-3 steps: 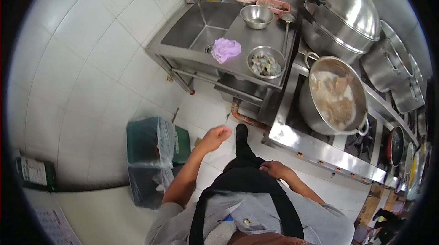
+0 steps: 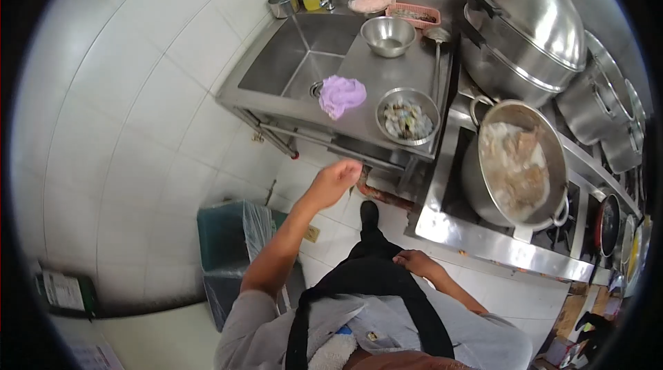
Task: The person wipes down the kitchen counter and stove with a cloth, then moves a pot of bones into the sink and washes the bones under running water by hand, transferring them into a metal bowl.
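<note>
My left hand (image 2: 336,182) is in the air before the front edge of the steel sink counter (image 2: 324,128), its fingers curled in and nothing visible in them. Lower right, my right hand (image 2: 417,262) hangs beside my black apron (image 2: 366,286) with loosely curled fingers and no object showing. Nearest ahead of the left hand, a crumpled purple cloth (image 2: 342,96) lies at the sink's edge. To its right stands a steel bowl (image 2: 382,130) holding what looks like raw shrimp (image 2: 409,120).
Right of the counter, a large pot (image 2: 476,183) of cloudy liquid and meat stands on the stove (image 2: 476,242). Behind it is a domed steamer (image 2: 532,18). An empty steel bowl (image 2: 388,37) and a pink basket (image 2: 414,15) sit farther back. A lined bin (image 2: 222,239) stands lower left.
My left hand has risen forward toward the counter edge. My right hand stays by the apron. The counter, stove and bin appear slightly lower in view.
</note>
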A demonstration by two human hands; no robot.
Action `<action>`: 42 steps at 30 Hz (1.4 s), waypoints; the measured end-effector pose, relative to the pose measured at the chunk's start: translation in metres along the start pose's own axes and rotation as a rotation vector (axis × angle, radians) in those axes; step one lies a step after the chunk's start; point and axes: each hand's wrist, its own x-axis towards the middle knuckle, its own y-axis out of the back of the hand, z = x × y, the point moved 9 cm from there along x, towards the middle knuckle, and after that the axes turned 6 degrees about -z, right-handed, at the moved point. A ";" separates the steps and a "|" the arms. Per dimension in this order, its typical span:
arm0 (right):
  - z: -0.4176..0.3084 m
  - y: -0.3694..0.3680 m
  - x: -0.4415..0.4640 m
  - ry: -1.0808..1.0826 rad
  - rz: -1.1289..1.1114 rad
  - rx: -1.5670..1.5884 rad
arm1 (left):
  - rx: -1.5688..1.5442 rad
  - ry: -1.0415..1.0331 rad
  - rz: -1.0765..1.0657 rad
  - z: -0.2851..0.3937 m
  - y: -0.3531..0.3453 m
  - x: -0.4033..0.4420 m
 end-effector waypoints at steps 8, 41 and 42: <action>-0.142 0.129 0.055 0.123 0.037 0.840 | 0.306 -0.292 0.106 0.070 0.121 0.228; -0.446 0.477 0.429 0.099 1.144 1.089 | 0.288 -0.403 -0.024 -0.081 0.434 0.403; -0.446 0.474 0.434 0.097 1.124 1.110 | 0.319 -0.393 0.001 -0.084 0.441 0.403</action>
